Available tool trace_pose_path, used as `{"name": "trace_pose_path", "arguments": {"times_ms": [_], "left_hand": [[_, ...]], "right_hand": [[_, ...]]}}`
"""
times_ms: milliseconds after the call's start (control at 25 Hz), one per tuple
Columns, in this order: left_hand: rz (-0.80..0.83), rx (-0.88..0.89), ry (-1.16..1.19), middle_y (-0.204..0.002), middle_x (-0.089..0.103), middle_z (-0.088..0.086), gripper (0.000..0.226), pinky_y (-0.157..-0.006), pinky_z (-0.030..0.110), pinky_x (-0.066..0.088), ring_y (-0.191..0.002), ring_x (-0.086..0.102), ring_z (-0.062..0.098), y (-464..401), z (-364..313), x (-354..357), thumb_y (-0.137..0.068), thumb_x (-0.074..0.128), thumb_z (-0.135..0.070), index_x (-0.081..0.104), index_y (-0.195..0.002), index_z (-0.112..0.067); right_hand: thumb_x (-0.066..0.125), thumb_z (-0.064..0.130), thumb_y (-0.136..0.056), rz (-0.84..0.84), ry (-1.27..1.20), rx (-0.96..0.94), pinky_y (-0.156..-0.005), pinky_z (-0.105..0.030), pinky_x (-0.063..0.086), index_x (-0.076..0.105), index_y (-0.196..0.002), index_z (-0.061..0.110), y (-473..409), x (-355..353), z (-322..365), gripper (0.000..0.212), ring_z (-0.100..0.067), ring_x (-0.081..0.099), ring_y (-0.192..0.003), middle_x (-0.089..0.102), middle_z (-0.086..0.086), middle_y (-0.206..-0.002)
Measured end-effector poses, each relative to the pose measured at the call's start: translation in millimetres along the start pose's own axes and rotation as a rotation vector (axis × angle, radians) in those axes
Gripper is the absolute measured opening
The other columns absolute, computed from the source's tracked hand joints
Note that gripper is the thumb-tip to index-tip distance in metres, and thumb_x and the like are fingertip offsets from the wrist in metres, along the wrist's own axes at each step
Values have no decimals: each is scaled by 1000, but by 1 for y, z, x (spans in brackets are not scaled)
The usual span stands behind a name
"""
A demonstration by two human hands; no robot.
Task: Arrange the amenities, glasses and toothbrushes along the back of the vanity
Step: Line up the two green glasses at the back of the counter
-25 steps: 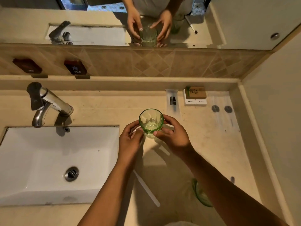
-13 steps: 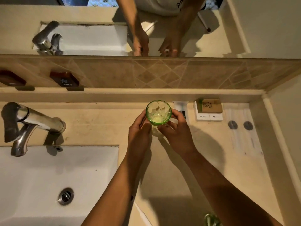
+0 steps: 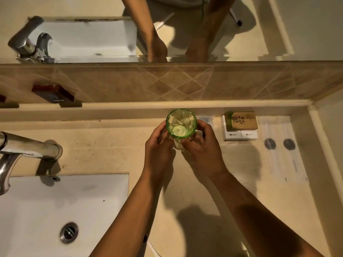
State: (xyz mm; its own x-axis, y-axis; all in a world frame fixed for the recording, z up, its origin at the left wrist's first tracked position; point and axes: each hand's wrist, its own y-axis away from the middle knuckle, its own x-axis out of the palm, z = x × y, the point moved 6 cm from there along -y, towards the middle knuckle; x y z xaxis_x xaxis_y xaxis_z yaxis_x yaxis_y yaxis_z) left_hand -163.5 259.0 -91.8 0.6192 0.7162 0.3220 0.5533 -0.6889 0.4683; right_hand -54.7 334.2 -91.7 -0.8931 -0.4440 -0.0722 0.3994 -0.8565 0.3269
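A green glass (image 3: pixel 181 123) stands upright close to the vanity's back ledge. My left hand (image 3: pixel 157 145) and my right hand (image 3: pixel 199 145) hold it from either side, fingers curled round its lower wall. Something pale shows under the glass between my fingers. To its right, by the back ledge, lie stacked amenity boxes (image 3: pixel 240 125), a brown one on white ones. Right of them lie clear packets with dark round caps (image 3: pixel 279 144). A white wrapped stick (image 3: pixel 154 247) pokes out under my left forearm at the bottom edge.
A white sink basin (image 3: pixel 55 210) with a chrome faucet (image 3: pixel 27 147) fills the left. A tiled backsplash and mirror (image 3: pixel 185 30) rise behind the ledge. A side wall (image 3: pixel 330 136) closes the counter on the right.
Both hands have carried the green glass away from me, from mid-counter to just in front of the back ledge. The view has shifted forward; the second glass near the counter's front has left view.
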Motion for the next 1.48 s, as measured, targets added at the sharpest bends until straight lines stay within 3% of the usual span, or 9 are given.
{"name": "trace_pose_path", "arguments": {"times_ms": [200,480,840,920,1080,1240,1320,1400,1480], "left_hand": [[-19,56,-74,-118,72,6,46,-72,15,56,-93,73,4,-2,-9,0,-93,46,15,60,-133,-5],[-24,70,-125,-112,73,-2,47,-71,10,53,-94,71,-2,-2,-12,2,-95,45,16,58,-133,-7],[-23,92,-196,-112,67,-8,48,-67,6,51,-87,68,-12,-6,-10,1,-95,43,18,52,-135,-5],[-34,87,-198,-117,67,-4,49,-70,7,52,-96,68,-8,-9,-8,-3,-94,45,19,52,-136,-4],[-45,57,-175,-144,57,6,54,-84,15,56,-131,56,16,-21,6,-14,-96,49,13,45,-146,-9],[-123,-43,-124,-141,59,-2,51,-98,32,54,-128,57,10,-6,24,-26,-100,44,7,51,-142,-20],[-140,-77,-182,-136,63,-2,45,-101,39,53,-125,60,13,15,34,-31,-100,49,1,56,-136,-24],[-136,-75,-220,-126,69,-1,34,-99,40,56,-118,66,16,39,38,-33,-97,59,-5,65,-125,-24],[-92,-97,-223,-115,75,4,27,-95,40,58,-108,71,21,71,41,-28,-94,65,-5,69,-117,-17]], "right_hand": [[75,6,-84,-1,23,10,-77,-5,50,49,-138,22,-3,2,-1,62,1,60,-113,58,8,-132],[72,5,-86,-11,51,36,-72,1,46,46,-140,26,-7,4,-2,64,-3,55,-117,52,3,-140],[70,1,-86,-19,11,40,-73,-2,49,47,-139,24,-8,4,-1,63,-3,57,-116,54,4,-136],[71,3,-85,-24,25,37,-73,-3,50,47,-138,27,-10,4,-2,63,-4,57,-117,54,5,-136],[71,1,-85,-28,-13,48,-75,-5,51,47,-139,25,-9,3,-5,64,-6,58,-119,55,6,-135],[74,6,-85,-39,-15,78,-73,-3,49,43,-143,25,7,-11,0,68,6,57,-111,52,12,-135],[72,8,-87,-47,79,78,-74,-4,48,46,-141,25,21,-26,1,62,-1,56,-117,50,9,-138],[68,9,-88,-69,150,81,-77,-11,51,54,-135,25,38,-47,1,51,-11,60,-117,57,4,-135],[65,13,-92,-76,224,85,-83,-22,56,62,-124,25,64,-73,0,35,-10,65,-109,65,4,-122]]}}
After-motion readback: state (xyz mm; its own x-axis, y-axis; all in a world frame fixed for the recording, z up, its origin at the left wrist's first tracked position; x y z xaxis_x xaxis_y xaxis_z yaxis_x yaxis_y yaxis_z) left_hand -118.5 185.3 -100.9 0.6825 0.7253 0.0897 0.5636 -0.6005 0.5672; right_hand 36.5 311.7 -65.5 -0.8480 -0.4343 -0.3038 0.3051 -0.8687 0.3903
